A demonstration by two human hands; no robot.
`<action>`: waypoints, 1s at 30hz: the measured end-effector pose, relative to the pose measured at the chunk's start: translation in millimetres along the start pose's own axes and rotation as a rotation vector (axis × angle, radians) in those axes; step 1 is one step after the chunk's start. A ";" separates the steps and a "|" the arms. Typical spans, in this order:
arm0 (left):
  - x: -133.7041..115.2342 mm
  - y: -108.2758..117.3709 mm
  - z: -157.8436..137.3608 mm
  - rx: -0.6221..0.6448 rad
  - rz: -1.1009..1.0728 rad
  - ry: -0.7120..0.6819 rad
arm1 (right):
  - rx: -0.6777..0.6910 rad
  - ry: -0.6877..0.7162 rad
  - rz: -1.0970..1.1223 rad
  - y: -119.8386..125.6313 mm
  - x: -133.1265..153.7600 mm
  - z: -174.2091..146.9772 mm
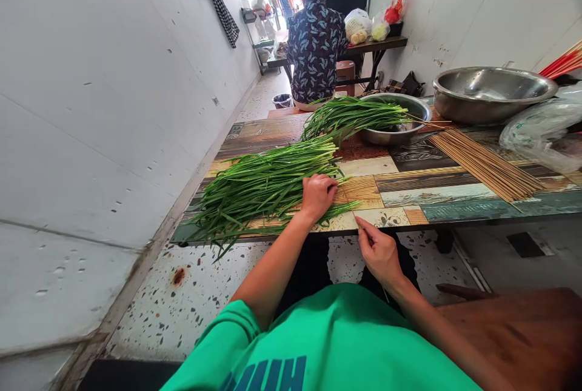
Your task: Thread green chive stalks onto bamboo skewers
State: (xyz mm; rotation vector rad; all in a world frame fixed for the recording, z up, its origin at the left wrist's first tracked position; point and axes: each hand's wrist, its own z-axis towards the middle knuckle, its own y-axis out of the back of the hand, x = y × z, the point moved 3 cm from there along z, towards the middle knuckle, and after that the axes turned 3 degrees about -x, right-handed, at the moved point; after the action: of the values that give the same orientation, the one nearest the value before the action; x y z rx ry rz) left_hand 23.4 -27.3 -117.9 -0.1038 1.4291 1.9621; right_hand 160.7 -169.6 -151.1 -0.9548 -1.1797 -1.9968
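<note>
A heap of garlic chives (254,188) lies at the left of the table, its pale stem ends pointing right. My left hand (319,196) is closed at those stem ends, with fingertips pinching some stems. A few separate chives (341,209) lie beneath and in front of that hand, near the table's front edge. Just past the edge, my right hand (379,256) is closed on a thin bamboo skewer, whose tip points up and left towards the separate chives. Most of the skewer is hidden by the fingers.
More chives (350,115) rest across a metal bowl (395,136). Many bamboo skewers (486,167) lie to the right, near a large steel basin (493,97) and a plastic bag (545,127). Another person (316,45) sits beyond the table. A wooden stool (513,330) is at lower right.
</note>
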 end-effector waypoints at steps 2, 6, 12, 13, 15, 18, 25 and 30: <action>-0.2 0.2 -0.1 -0.001 0.002 -0.006 | -0.005 0.006 0.000 -0.1 -0.4 0.1; -0.3 0.0 0.1 0.008 0.003 -0.008 | -0.003 0.003 0.006 -0.1 -1.0 -0.8; -0.1 0.4 0.6 0.011 0.007 -0.005 | 0.000 0.004 0.012 -0.9 -2.1 -0.7; -0.2 0.5 0.6 0.011 0.006 -0.007 | -0.001 0.004 0.013 -1.0 -2.1 -0.5; -0.6 0.7 0.5 0.013 0.001 -0.016 | -0.002 0.003 0.018 -0.8 -1.5 0.0; -1.1 0.8 0.4 0.010 -0.007 -0.025 | 0.001 -0.005 0.022 0.6 0.8 0.3; 0.8 -2.0 0.5 0.018 -0.001 0.001 | 0.003 -0.009 0.031 3.2 5.7 0.1; 2.7 -3.6 0.8 0.022 0.007 0.004 | 0.010 -0.013 0.023 3.3 5.3 0.1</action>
State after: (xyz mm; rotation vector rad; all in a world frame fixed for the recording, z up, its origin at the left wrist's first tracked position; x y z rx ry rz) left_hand 23.7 -24.8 -121.7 -0.0931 1.4556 1.9525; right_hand 160.5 -171.7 -145.2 -0.9734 -1.1797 -1.9675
